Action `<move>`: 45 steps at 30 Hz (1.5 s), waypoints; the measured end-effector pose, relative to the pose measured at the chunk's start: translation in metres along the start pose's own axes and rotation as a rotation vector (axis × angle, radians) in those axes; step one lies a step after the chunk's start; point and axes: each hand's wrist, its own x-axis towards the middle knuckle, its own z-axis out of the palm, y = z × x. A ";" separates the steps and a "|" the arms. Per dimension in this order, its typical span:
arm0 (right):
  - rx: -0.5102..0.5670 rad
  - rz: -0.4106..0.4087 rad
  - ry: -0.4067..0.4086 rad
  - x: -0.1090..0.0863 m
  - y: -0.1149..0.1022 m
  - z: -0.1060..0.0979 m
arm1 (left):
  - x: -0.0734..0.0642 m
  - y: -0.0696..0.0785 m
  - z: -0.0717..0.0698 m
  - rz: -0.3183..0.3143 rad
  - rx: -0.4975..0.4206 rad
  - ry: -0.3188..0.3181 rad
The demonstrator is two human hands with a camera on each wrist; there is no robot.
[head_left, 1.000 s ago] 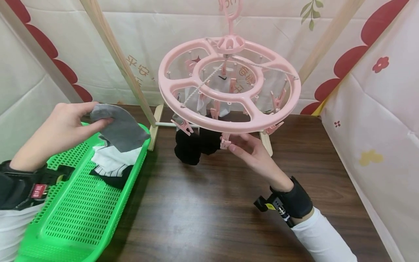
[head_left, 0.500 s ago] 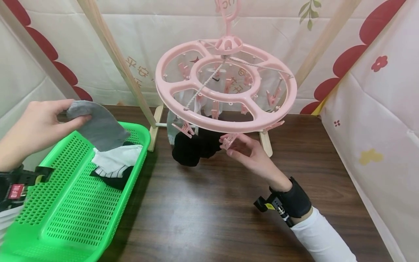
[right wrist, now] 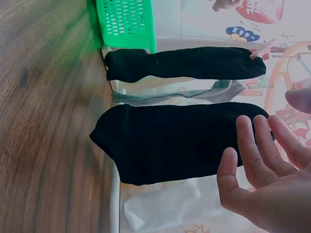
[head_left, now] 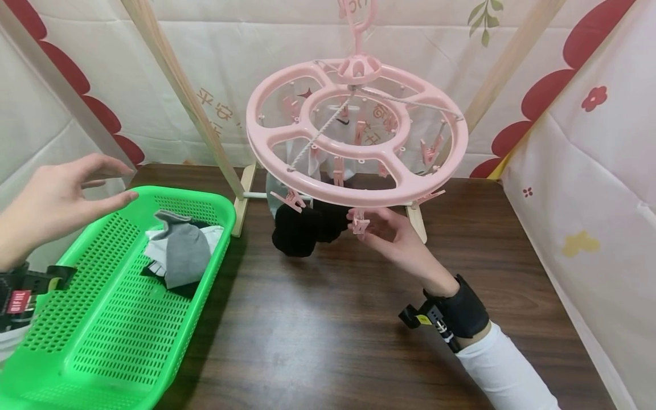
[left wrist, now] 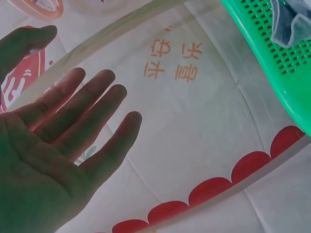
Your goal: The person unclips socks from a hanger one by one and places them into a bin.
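My left hand (head_left: 56,199) hangs over the left edge of the green basket (head_left: 229,233), its fingers spread around nothing. Inside the basket, a grey sock (head_left: 187,256) lies on white and black socks. My right hand (head_left: 402,242) is under the front rim of a pink clip hanger (head_left: 353,196), fingertips right at a pink clothespin (head_left: 360,223). Its fingers look straight and apart from the thumb in the right wrist view. There, a large black sock (right wrist: 180,141) hangs close beside these fingertips. A second black sock (right wrist: 184,64) and a grey one (right wrist: 184,94) hang beyond.
Several more pink clothespins (head_left: 289,200) dangle from the hanger. A pale sock (right wrist: 160,206) hangs at its back. A wooden stand leg (head_left: 195,108) rises between basket and hanger. Printed cloth walls (head_left: 574,228) enclose the brown wooden table (head_left: 307,330).
My left hand has moved left and let go of the grey sock, which now lies in the basket. The right hand stays by the clothespin, and the hanger has swung slightly.
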 end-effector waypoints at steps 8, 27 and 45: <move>-0.096 0.035 0.027 0.000 -0.004 -0.004 | 0.000 0.005 0.009 0.051 -0.034 -0.002; -0.028 0.070 0.095 0.022 -0.017 0.005 | 0.017 0.016 0.052 0.211 -0.087 -0.099; -0.191 -0.024 -0.002 0.042 -0.030 0.020 | 0.063 0.073 0.114 0.240 -0.320 -0.327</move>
